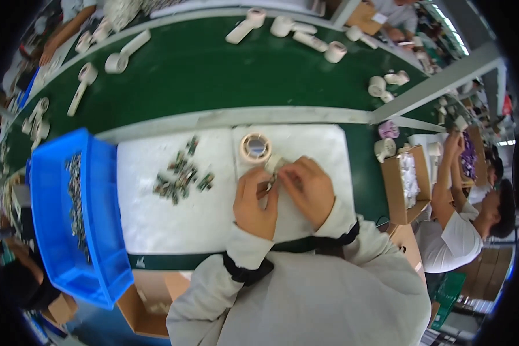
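Find both hands drawn together over the right half of the white foam pad (323, 141), with fingertips almost meeting; note the left hand (256, 203) curled in, pinching with thumb and forefinger, and the right hand (308, 190) pinching from the opposite side; see, at and just beyond the fingertips, a small pale rounded piece (275, 162), close to the near edge of the cream tape roll (255, 148) and partly hidden by the fingers; cannot tell exactly which fingertips bear on it.

Judging by the pose, steady the piece with the left hand and make only small, light movements with the right; brace the wrists on the pad for fine control; tilt the hidden end into view before pressing, to avoid working blind; grip by the edges rather than squeezing the middle, in case of brittle parts; slide the tape roll slightly away if crowding the fingertips.

Mind the heap of small green circuit boards (181, 176) on the pad's left half, apart from the hands; lift the pale sleeves (251, 248) clear when reaching that way; avoid knocking the blue bin (46, 202), just left of the pad, or the open cardboard box (393, 193), beside the green desk (361, 173).
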The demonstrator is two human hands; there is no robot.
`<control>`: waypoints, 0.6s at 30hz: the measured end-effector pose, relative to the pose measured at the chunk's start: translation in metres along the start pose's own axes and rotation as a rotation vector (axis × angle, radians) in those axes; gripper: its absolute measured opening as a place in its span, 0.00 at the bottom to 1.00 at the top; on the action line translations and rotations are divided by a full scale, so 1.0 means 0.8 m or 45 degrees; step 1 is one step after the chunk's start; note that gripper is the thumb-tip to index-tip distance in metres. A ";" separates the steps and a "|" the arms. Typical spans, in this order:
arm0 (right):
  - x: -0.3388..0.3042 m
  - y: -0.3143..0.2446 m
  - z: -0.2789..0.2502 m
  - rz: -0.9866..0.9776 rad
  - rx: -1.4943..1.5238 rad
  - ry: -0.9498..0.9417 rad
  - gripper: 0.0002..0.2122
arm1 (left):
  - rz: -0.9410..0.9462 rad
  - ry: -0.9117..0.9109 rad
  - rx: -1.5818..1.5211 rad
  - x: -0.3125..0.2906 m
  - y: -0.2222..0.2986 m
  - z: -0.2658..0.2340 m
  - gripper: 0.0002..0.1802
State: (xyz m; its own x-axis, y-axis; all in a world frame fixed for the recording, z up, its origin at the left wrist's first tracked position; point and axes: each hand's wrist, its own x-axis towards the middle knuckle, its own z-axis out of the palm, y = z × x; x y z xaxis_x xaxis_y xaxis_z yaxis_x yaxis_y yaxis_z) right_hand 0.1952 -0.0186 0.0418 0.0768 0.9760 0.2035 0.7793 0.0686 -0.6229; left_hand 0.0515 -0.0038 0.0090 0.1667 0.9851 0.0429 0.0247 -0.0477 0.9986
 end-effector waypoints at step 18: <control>-0.015 0.016 0.006 0.078 0.123 -0.027 0.04 | 0.623 -0.124 0.943 0.006 -0.002 -0.009 0.14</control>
State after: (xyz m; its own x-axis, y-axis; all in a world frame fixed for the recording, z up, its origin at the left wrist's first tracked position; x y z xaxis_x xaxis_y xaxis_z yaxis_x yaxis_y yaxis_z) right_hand 0.2010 -0.0283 0.0278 0.1083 0.9832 0.1472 0.7098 0.0272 -0.7039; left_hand 0.0454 0.0023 0.0082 0.4074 0.8098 0.4221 0.5537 -0.5866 0.5910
